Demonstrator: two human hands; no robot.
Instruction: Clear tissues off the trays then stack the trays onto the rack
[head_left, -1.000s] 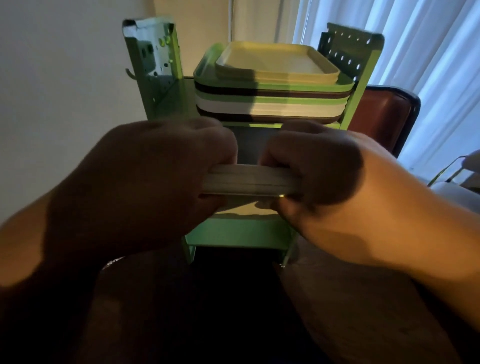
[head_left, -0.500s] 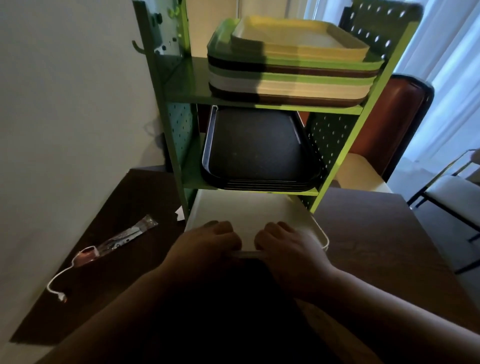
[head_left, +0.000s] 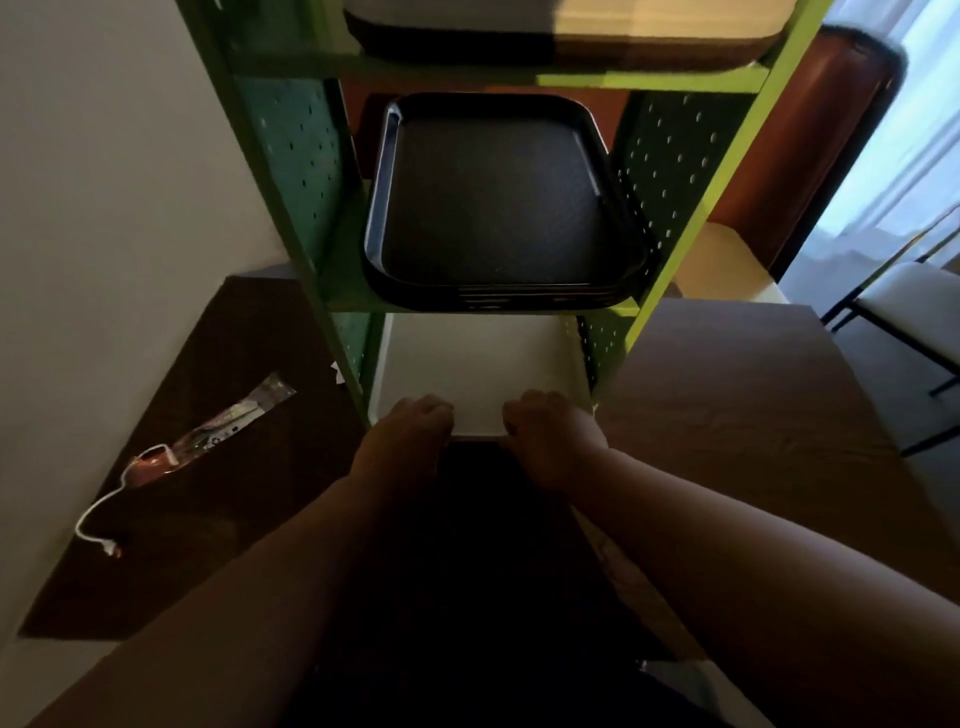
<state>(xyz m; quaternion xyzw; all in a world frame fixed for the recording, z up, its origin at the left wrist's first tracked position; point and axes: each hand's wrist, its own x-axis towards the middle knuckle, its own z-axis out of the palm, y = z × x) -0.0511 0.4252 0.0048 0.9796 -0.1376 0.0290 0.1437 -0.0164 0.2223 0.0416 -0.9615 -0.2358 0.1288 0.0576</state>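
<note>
The white tray (head_left: 475, 371) lies in the bottom bay of the green rack (head_left: 670, 270), its long axis running straight away from the person, front to back of the rack, with only its near short edge still showing at the rack's front opening. Both hands sit on that near edge: the left hand (head_left: 410, 428) at the near-left corner, the right hand (head_left: 550, 428) at the near-right corner, each with fingers curled over the rim and gripping it. The tray lies directly ahead of both hands, neither one clearly nearer, so any remaining push would go squarely forward along the tray's length, between the rack's two perforated side panels. It looks almost fully seated; the near rim sits about level with the rack's front posts, close to the near edge of the bay. Just above it, on the middle shelf, a stack of black trays (head_left: 493, 208) lies with the same front-to-back orientation, and a further pile of trays (head_left: 566, 31) rests on the top shelf. No tissue is visible on the white tray. The rack stands toward the far left of the brown tabletop (head_left: 753, 395), and a clear wrapper with a white cord (head_left: 171, 457) lies near the tabletop's left edge, well clear of the hands.
</note>
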